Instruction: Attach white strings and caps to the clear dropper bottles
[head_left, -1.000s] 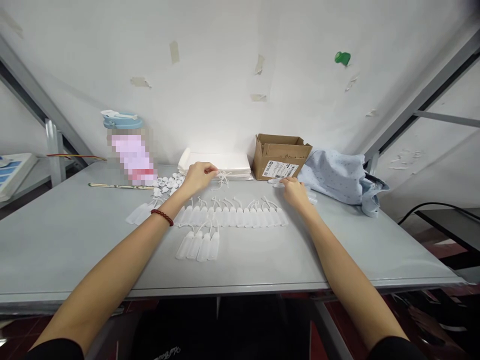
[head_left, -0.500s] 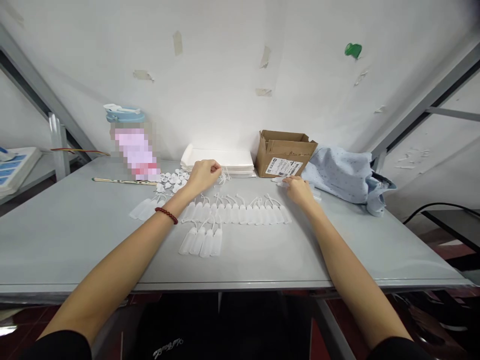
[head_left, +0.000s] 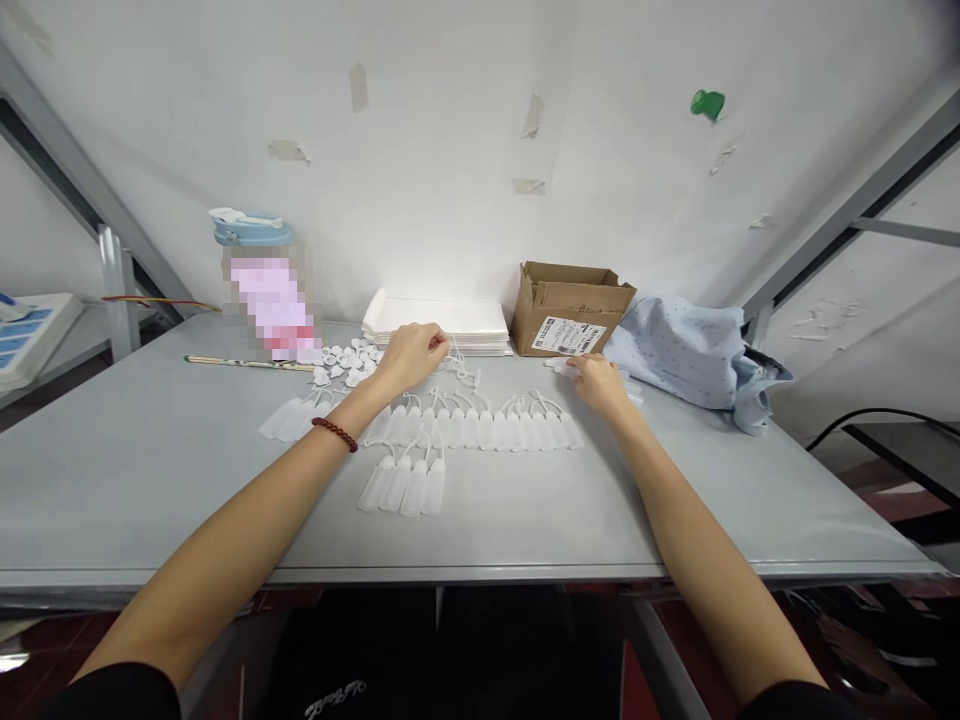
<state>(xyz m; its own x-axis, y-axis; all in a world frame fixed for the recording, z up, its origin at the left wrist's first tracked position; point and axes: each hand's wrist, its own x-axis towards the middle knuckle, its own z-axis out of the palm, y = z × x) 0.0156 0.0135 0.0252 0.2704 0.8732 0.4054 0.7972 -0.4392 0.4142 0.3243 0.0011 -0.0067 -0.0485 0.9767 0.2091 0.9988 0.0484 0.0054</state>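
Observation:
My left hand (head_left: 414,356) is closed in a pinch on a white cord (head_left: 459,366), beside the white paper stack. Thin cords hang from its fingertips and trail onto the table. Over on the right, my right hand (head_left: 598,382) has its fingers curled on a small translucent bottle (head_left: 561,364) in front of the cardboard box; more clear pieces show beside it. Between my arms lies a row of small translucent bottles (head_left: 499,430) with white cords at their tops. A shorter group of such bottles (head_left: 414,486) lies nearer, and several others (head_left: 289,416) are left of my wrist.
A pile of small white caps (head_left: 349,358) sits behind my left forearm. At the back are the paper stack (head_left: 450,315), an open cardboard box (head_left: 570,310) and a crumpled blue cloth (head_left: 682,350). A chopstick-like stick (head_left: 247,363) lies left, near a blue-lidded container (head_left: 251,230).
My left hand has shifted slightly right, and more of the white cord shows hanging below its fingers. My right hand has barely moved.

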